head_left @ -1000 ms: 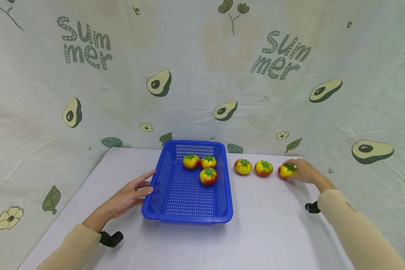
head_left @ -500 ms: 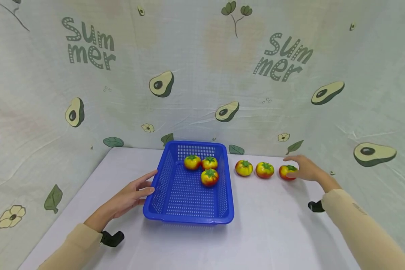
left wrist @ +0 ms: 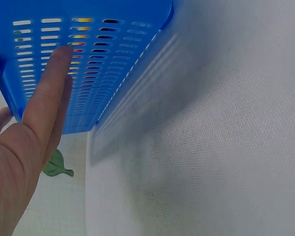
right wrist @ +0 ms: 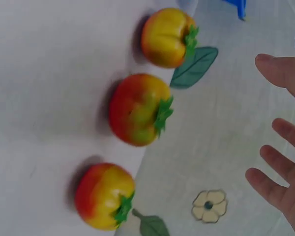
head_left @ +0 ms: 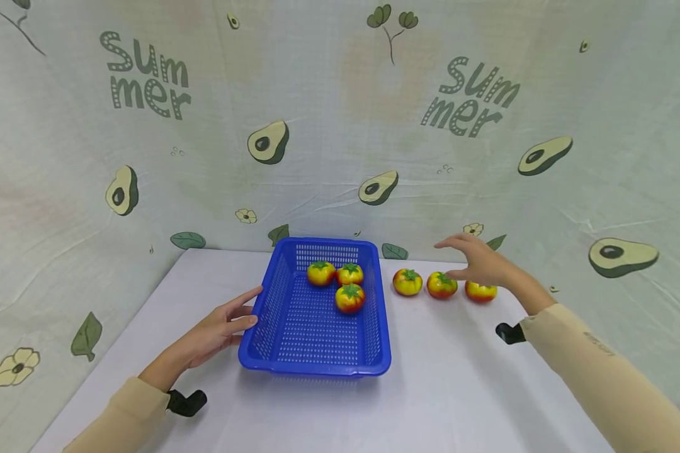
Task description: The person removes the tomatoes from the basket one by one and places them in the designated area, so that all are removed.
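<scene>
My left hand [head_left: 218,327] rests against the left side of a blue plastic basket [head_left: 316,368], fingers extended along its slotted outer wall [left wrist: 93,73] in the left wrist view. Three yellow-and-red tomatoes with green leafy tops lie inside, toward the back: one on the left [head_left: 320,274], one behind [head_left: 349,274], one in front [head_left: 349,299]. Right of the basket, three similar tomatoes stand in a row: left [head_left: 407,282], middle [head_left: 441,287] and right [head_left: 480,293]. Holding nothing, my right hand [head_left: 481,261] hovers over the row with spread fingers, partly covering the right tomato.
A white tabletop [head_left: 453,377] carries everything. Pale cloth [head_left: 317,189] printed with avocados, leaves and lettering hangs behind the table and along both sides. A dark strap piece [head_left: 187,402] sits at my left wrist, another [head_left: 510,333] at my right.
My right hand has let go of the right tomato, risen and shifted left over the row. That tomato stays in its place. My left hand has kept its position at the basket.
</scene>
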Tool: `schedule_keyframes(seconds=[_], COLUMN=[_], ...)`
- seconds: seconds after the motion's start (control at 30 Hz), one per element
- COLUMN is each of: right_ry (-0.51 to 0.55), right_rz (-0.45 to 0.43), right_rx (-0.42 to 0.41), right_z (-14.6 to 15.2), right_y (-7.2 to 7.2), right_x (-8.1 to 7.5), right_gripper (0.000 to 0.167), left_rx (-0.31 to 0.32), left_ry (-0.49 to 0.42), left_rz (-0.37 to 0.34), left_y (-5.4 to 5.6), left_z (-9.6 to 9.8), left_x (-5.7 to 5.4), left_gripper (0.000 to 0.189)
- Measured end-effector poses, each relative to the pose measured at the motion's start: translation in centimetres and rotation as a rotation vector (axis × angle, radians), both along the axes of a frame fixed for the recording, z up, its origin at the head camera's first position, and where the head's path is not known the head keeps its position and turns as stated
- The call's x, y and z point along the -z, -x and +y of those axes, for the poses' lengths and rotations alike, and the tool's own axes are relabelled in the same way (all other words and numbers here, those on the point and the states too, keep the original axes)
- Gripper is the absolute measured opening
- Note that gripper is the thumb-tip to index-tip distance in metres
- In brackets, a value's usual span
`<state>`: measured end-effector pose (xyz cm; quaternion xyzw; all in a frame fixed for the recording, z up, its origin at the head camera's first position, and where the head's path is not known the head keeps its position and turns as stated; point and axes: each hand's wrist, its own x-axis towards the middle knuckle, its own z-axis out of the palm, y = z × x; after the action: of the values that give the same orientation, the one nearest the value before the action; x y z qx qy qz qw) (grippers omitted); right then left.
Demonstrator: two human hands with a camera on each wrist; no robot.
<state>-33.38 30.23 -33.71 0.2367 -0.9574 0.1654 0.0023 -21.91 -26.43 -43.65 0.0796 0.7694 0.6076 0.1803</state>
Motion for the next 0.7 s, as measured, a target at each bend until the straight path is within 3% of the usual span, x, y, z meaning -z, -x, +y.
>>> schedule_keyframes(seconds=[0.37,0.7], right_ry=[0.035,0.018], right_rz=[0.035,-0.011], right_rx=[-0.230,-0.390], right_z=[-8.5,-13.4], right_y=[-0.8,-0.5], right_x=[-1.5,-0.8], right_gripper=[0.066,0.065], left_rx=[-0.002,-0.004], left_ry=[-0.004,-0.008], left_rz=[-0.003,-0.002], left_y=[0.0,-0.1], left_z=[0.0,0.0], left_x=[-0.1,-0.1], left_gripper=[0.077,0.078])
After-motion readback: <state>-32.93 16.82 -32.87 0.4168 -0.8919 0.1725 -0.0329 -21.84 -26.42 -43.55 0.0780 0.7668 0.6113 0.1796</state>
